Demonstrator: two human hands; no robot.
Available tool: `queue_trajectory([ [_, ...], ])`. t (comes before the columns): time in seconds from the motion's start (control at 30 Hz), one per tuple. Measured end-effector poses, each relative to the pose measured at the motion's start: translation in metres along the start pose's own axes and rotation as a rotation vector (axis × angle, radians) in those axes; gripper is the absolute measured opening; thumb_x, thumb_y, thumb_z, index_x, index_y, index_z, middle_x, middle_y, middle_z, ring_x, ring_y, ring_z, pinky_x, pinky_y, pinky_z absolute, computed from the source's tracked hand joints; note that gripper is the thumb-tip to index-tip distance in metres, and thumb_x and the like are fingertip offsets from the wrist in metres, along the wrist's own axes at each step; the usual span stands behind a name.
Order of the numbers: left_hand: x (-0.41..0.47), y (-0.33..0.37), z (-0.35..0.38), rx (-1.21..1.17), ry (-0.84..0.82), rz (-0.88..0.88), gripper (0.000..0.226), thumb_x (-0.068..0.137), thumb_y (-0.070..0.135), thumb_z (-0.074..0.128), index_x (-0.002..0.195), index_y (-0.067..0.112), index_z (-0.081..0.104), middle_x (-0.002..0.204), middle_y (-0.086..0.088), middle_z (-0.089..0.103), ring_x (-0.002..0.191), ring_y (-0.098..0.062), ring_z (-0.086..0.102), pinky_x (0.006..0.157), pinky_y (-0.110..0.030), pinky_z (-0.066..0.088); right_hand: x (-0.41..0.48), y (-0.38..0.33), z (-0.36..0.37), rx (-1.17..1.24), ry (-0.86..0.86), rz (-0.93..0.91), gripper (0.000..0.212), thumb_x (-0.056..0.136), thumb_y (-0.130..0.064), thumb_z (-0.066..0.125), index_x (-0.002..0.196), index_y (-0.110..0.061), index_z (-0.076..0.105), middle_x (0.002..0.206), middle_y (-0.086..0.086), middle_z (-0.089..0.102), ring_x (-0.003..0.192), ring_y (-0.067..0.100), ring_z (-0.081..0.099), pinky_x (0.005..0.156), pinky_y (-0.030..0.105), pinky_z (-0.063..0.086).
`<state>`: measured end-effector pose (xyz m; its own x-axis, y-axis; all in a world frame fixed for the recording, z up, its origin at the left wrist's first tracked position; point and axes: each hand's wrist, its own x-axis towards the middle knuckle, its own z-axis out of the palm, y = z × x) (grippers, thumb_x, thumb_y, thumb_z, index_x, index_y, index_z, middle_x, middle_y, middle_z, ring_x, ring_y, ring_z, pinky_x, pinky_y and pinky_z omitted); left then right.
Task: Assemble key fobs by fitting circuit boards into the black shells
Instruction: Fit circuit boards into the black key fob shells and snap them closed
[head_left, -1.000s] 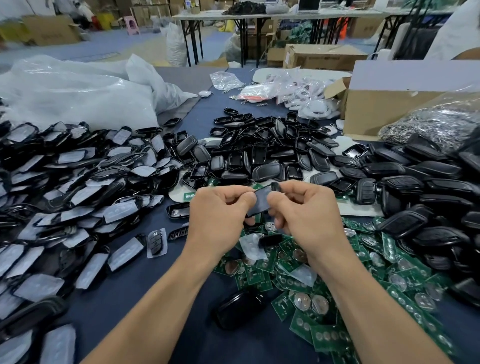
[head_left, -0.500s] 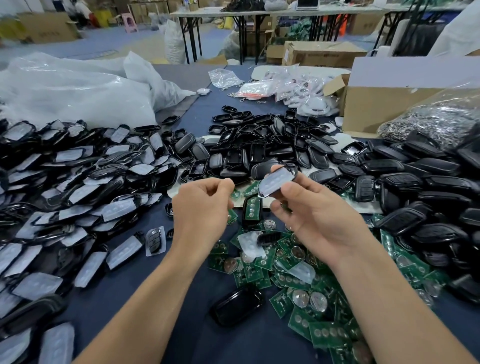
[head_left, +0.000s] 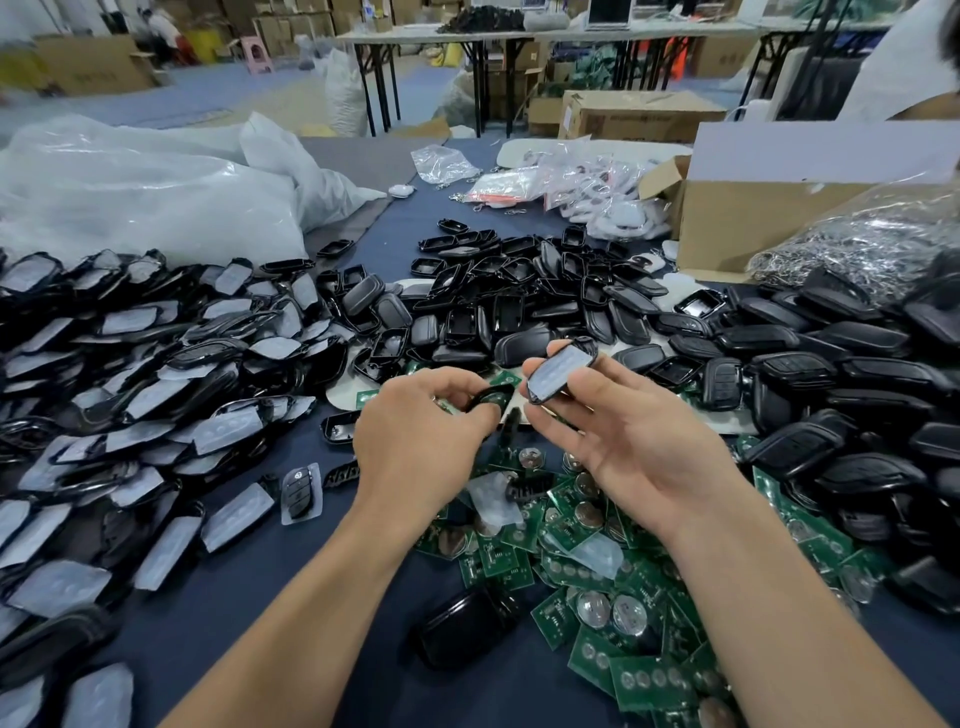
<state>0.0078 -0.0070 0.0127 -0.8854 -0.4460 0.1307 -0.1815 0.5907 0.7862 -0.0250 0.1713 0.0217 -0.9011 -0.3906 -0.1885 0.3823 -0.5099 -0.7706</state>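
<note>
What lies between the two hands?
Head view: the shell with green board, in the left hand, and the film-covered shell, in the right hand, close together.

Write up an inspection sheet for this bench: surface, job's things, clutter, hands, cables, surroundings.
Surface: table under dark blue cloth, largely covered with parts.
Job's things: green boards heaped near; black shells piled beyond; film-faced covers at left.
Clutter: plastic bags, open box, bag of metal rings.
Hands: left hand grips a shell with green showing inside; right hand pinches a film-faced cover.
Cables: nothing seen.
Surroundings: folding tables, cartons, a person at far right.
</note>
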Motion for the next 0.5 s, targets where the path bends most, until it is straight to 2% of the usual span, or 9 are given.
queue_trajectory([
  [0.07, -0.0005, -0.0001, -0.0005, -0.193, 0.001, -0.036, 0.023, 0.072, 0.034, 0.087, 0.080, 0.052, 0.074, 0.072, 0.027, 0.071, 0.058, 0.003, 0.062, 0.054, -0.016, 0.044, 0.0007, 0.0003, -0.0010, -0.021, 0.001, -0.005, 0.029, 0.097, -0.006, 0.058, 0.124, -0.006, 0.067, 0.121, 0.017, 0.074, 0.121, 0.034, 0.067, 0.090, 0.040, 0.062],
  [0.13, 0.0012, -0.0008, 0.0004, -0.387, -0.003, -0.082, 0.033, 0.073, 0.023, 0.089, 0.078, 0.052, 0.075, 0.072, 0.023, 0.073, 0.058, 0.005, 0.062, 0.058, -0.015, 0.047, 0.0007, 0.0011, -0.0015, -0.038, -0.007, -0.008, 0.032, 0.093, -0.009, 0.061, 0.123, -0.007, 0.069, 0.121, 0.016, 0.075, 0.119, 0.030, 0.069, 0.092, 0.040, 0.061],
  [0.23, 0.0044, -0.0018, 0.0013, -0.586, -0.041, -0.157, 0.029, 0.079, 0.011, 0.086, 0.078, 0.039, 0.079, 0.070, 0.014, 0.074, 0.056, -0.001, 0.062, 0.054, -0.018, 0.050, 0.0010, 0.0029, -0.0007, -0.082, -0.008, -0.016, 0.030, 0.096, -0.009, 0.059, 0.125, -0.010, 0.070, 0.121, 0.013, 0.075, 0.113, 0.023, 0.072, 0.093, 0.038, 0.061],
  [0.4, 0.0078, -0.0021, 0.0025, -0.671, -0.107, -0.163, 0.027, 0.083, 0.004, 0.082, 0.096, 0.027, 0.080, 0.085, 0.001, 0.080, 0.068, -0.010, 0.070, 0.055, -0.018, 0.052, 0.0026, 0.0064, 0.0011, -0.138, -0.015, -0.022, 0.028, 0.101, -0.007, 0.056, 0.126, -0.010, 0.069, 0.119, 0.012, 0.076, 0.108, 0.020, 0.074, 0.091, 0.038, 0.062],
  [0.5, 0.0072, -0.0035, 0.0038, -0.656, -0.119, -0.147, 0.026, 0.083, 0.002, 0.080, 0.099, 0.023, 0.080, 0.087, 0.000, 0.081, 0.074, -0.015, 0.074, 0.062, -0.026, 0.059, 0.0032, 0.0086, 0.0018, -0.192, -0.023, -0.032, 0.027, 0.102, -0.006, 0.055, 0.125, -0.010, 0.069, 0.116, 0.011, 0.077, 0.104, 0.019, 0.075, 0.088, 0.037, 0.062],
])
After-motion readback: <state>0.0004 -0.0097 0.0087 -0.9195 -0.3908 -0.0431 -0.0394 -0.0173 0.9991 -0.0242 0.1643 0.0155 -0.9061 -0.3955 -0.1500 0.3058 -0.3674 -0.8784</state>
